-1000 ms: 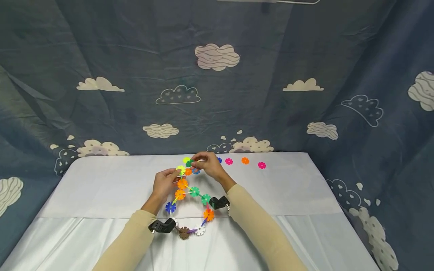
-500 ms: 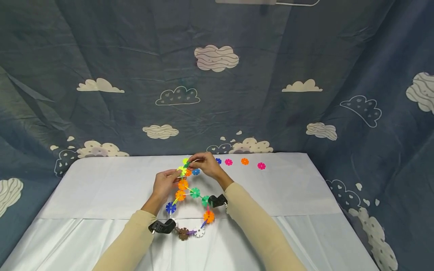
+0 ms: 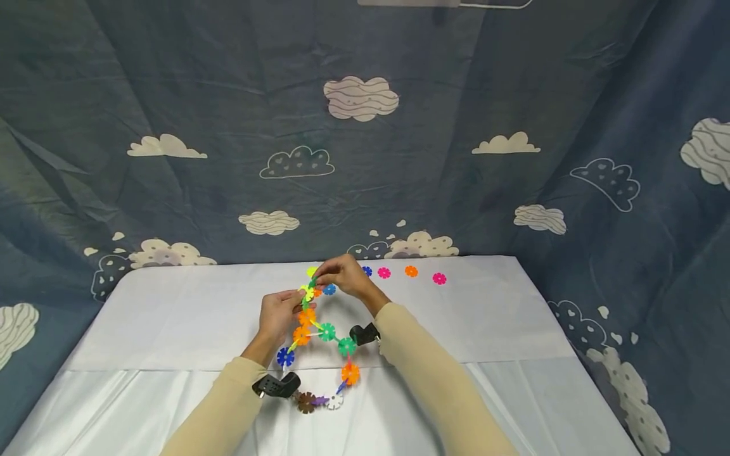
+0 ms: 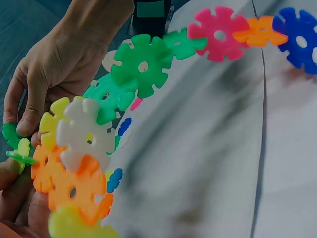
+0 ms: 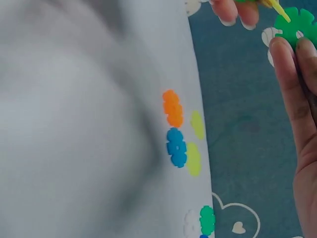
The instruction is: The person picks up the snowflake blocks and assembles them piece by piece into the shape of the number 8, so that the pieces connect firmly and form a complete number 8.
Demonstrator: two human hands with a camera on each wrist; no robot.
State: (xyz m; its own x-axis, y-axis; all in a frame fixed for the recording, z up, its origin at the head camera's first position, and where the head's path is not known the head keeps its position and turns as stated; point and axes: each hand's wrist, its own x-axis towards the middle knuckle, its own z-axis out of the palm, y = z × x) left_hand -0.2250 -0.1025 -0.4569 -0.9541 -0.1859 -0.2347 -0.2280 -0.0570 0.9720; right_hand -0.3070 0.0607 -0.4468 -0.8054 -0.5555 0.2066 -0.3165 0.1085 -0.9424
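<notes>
My left hand (image 3: pixel 277 315) pinches a yellow-green snowflake disc (image 3: pixel 308 293) at the upper end of a linked chain. From there the chain hangs through orange discs (image 3: pixel 301 335) into a loop with green discs (image 3: pixel 346 346), a blue disc (image 3: pixel 286 356), a brown disc (image 3: pixel 306 403) and a white disc (image 3: pixel 334 401). With thumb and fingertips my right hand (image 3: pixel 346 276) grips a green snowflake disc (image 5: pixel 295 26), its edge right at the yellow-green one. In the left wrist view both hands meet at the left, beside a white disc (image 4: pixel 85 134) in the chain.
Loose discs lie along the table's far edge: a pink disc (image 3: pixel 439 278), an orange disc (image 3: pixel 411 271) and a light-blue disc (image 3: pixel 329 289) among them. A white cloth (image 3: pixel 171 316) covers the table. Behind it hangs a dark curtain (image 3: pixel 433 158) with cloud prints.
My right hand has brought the green disc slightly left and down, turning it edge-on against the yellow-green disc. The hanging loop has shifted a little lower in the head view.
</notes>
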